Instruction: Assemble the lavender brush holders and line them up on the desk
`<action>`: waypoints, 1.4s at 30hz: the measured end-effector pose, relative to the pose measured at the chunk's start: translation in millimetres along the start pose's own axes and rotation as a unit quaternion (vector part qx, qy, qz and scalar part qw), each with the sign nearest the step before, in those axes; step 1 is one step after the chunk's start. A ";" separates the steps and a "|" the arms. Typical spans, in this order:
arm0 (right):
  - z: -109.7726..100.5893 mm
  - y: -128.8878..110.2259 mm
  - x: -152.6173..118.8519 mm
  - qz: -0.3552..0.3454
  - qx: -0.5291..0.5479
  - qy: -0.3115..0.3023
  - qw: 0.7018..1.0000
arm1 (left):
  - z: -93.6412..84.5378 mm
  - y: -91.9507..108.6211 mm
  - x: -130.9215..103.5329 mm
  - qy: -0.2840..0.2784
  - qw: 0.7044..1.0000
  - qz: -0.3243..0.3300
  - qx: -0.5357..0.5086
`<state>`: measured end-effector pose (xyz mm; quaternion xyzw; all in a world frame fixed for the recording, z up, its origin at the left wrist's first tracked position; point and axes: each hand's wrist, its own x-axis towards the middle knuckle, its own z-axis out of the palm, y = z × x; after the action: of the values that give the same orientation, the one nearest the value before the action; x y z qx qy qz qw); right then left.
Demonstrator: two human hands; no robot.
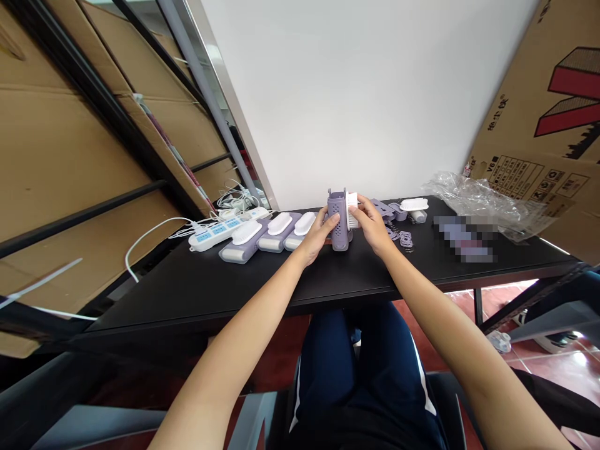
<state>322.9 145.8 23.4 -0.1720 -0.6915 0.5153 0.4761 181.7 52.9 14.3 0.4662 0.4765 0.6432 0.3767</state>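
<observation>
A purple perforated holder (pixel 338 220) stands upright above the black table, near its middle. My left hand (pixel 319 236) is closed around its left side, thumb on the front face. My right hand (pixel 372 226) grips a white bristled brush (pixel 351 211) against the holder's right side. Left of my hands, three purple units with white tops lie in a row; the leftmost (pixel 245 240) is beside a power strip. Purple parts (pixel 383 210) lie just behind and right of my right hand, with a flat purple piece (pixel 405 239) nearer the front.
A white power strip (pixel 225 230) with tangled cables is at the table's left. On the right are a white brush (pixel 414 204), a pixelated item (pixel 466 239) and clear plastic wrap (pixel 487 200). A large cardboard box (pixel 529 150) stands behind them. The black table (pixel 197 297) meets a white wall.
</observation>
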 end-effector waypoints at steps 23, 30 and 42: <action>-0.8 -10.4 -9.2 0.124 0.169 -0.130 0.969 | 1.2 -4.4 -3.2 0.050 0.948 0.236 0.208; 1.1 -8.2 -9.9 0.095 0.210 -0.104 0.967 | -9.4 -16.5 9.2 0.066 0.926 0.266 0.260; 1.1 -2.2 -6.2 0.083 0.169 -0.082 0.979 | -10.1 -19.3 8.7 0.058 0.891 0.304 0.332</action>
<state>325.6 139.8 22.3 -0.1031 -0.6145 0.6750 0.3952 170.4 63.4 -3.4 0.6478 0.5180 0.5570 -0.0424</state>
